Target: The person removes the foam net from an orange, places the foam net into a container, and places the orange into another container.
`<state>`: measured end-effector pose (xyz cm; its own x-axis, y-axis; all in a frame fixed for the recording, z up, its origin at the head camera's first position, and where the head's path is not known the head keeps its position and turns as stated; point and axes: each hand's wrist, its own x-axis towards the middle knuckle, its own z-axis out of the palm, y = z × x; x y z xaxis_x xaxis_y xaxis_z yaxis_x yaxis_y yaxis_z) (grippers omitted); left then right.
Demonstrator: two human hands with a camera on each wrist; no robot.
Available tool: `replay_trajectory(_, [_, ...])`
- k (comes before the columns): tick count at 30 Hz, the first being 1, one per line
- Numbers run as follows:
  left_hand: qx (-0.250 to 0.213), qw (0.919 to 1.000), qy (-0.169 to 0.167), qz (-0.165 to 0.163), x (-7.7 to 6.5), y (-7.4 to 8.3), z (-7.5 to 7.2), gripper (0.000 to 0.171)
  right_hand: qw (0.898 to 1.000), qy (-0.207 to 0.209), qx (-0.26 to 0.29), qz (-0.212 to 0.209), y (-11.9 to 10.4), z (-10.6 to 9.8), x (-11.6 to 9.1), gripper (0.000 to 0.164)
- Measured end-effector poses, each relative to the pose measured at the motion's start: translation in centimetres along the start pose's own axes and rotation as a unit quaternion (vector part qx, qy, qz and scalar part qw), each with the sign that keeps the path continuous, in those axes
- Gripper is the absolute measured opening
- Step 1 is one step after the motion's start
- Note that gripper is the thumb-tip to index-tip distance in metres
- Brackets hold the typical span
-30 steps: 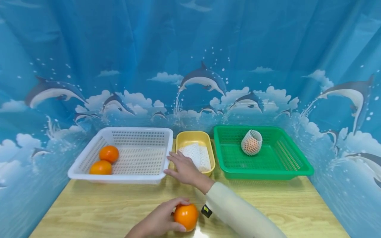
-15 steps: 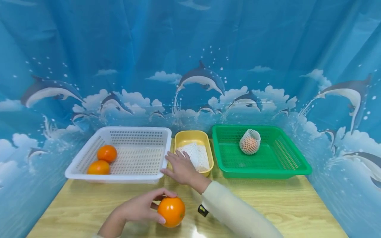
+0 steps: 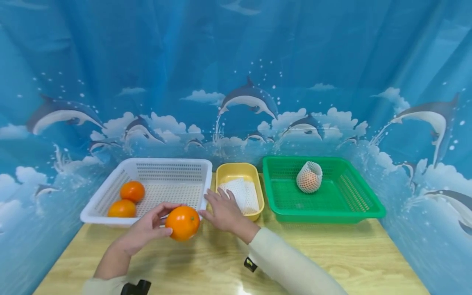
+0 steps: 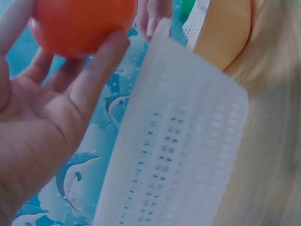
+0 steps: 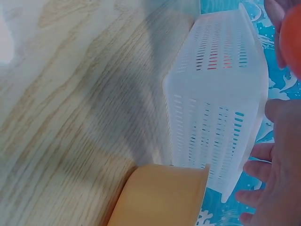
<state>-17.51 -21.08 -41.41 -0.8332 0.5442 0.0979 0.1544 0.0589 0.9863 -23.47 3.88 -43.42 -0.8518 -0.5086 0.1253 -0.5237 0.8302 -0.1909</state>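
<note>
In the head view my left hand (image 3: 145, 227) grips an orange (image 3: 183, 223) between thumb and fingers, above the front rim of the white basket (image 3: 162, 221). The left wrist view shows the same orange (image 4: 82, 23) in the fingers. My right hand (image 3: 225, 211) lies at the basket's right rim, its fingers extended between that rim and the yellow tray (image 3: 236, 167). In the right wrist view the fingers (image 5: 263, 172) are spread along the rim. Two more oranges, a rear one (image 3: 132, 191) and a front one (image 3: 122, 209), sit in the white basket's left part.
White foam net sleeves (image 3: 241, 194) lie in the yellow tray. At the right stands a green basket (image 3: 328, 217) with one fruit in a foam net (image 3: 309, 178). A dolphin-print curtain (image 3: 236, 61) rises behind the wooden table (image 3: 206, 266).
My left hand has lifted the orange off the table area and carried it left and forward to the white basket's front rim. The right hand has stayed nearly in place.
</note>
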Motion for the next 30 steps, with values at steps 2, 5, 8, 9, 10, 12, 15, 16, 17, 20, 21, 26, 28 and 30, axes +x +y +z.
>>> replay_trajectory(2, [0.020,0.9992,0.033,-0.009,0.0,0.3,-0.5,0.054,1.000,-0.002,-0.003,-0.002,-0.1,0.0,0.0,0.060])
replay_trajectory(5, [0.046,0.9958,0.069,-0.038,0.2,0.8,-1.3,0.057,1.000,0.000,-0.007,-0.004,-0.2,0.1,-0.1,0.059])
replay_trajectory(8, [0.082,0.9892,0.094,-0.078,0.3,1.4,-2.2,0.062,1.000,-0.002,-0.009,-0.005,-0.2,0.1,-0.2,0.060])
replay_trajectory(9, [0.093,0.9866,0.099,-0.090,0.4,1.6,-2.6,0.064,1.000,-0.003,-0.008,-0.006,-0.2,0.1,-0.2,0.060])
replay_trajectory(10, [0.107,0.9839,0.103,-0.100,0.4,1.8,-3.0,0.065,1.000,-0.005,-0.008,-0.006,-0.2,0.0,-0.2,0.060])
replay_trajectory(12, [0.140,0.9772,0.110,-0.115,0.6,2.1,-3.6,0.066,1.000,-0.006,-0.001,-0.006,-0.2,0.0,-0.2,0.060])
replay_trajectory(15, [0.197,0.9651,0.118,-0.125,0.8,2.3,-4.4,0.066,1.000,-0.008,0.004,-0.005,-0.2,0.0,-0.2,0.060])
replay_trajectory(16, [0.221,0.9586,0.123,-0.132,0.9,2.3,-4.6,0.067,1.000,-0.007,0.005,-0.004,-0.2,0.0,-0.2,0.060])
replay_trajectory(17, [0.239,0.9523,0.126,-0.141,1.1,2.3,-4.8,0.070,1.000,-0.008,0.007,-0.003,-0.1,0.0,-0.3,0.061])
replay_trajectory(20, [0.281,0.9354,0.137,-0.166,1.6,2.3,-5.4,0.076,1.000,-0.009,0.005,0.000,0.1,0.1,-0.4,0.062])
replay_trajectory(21, [0.292,0.9300,0.139,-0.174,1.7,2.2,-5.6,0.078,1.000,-0.009,0.005,0.002,0.2,0.1,-0.4,0.062])
replay_trajectory(26, [0.324,0.9140,0.143,-0.198,2.2,2.1,-6.5,0.078,1.000,-0.011,0.002,-0.001,0.2,-0.2,-0.2,0.063])
replay_trajectory(28, [0.339,0.9058,0.143,-0.209,2.2,2.0,-6.9,0.076,1.000,-0.013,0.002,-0.002,0.1,-0.2,0.0,0.063])
replay_trajectory(30, [0.356,0.8985,0.144,-0.212,2.3,1.9,-7.2,0.072,1.000,-0.016,0.004,-0.001,0.1,-0.2,0.0,0.062])
